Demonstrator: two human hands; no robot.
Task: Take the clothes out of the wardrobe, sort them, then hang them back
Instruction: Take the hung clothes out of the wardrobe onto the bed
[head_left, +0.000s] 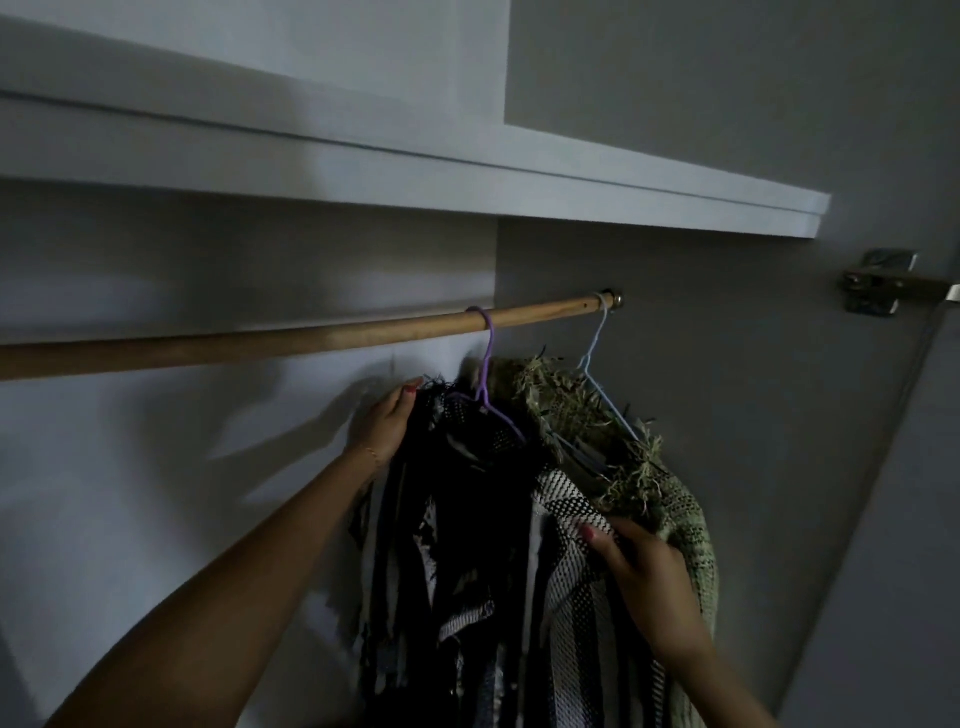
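Nearest, the right hand (644, 577) pinches the mesh front of the black-and-white garment (498, 545) well below the wooden rail (291, 335), likely holding it square on its hanger. Further in, the left hand (382, 421) lies against the garment's far shoulder just under the rail, fingers fairly straight and pressing rather than gripping, seemingly to steady it. Its purple hanger (487, 364) hooks the rail. Beyond, at the rail's wall end, a green knit (587, 415) hangs from a pale blue hanger (597, 353).
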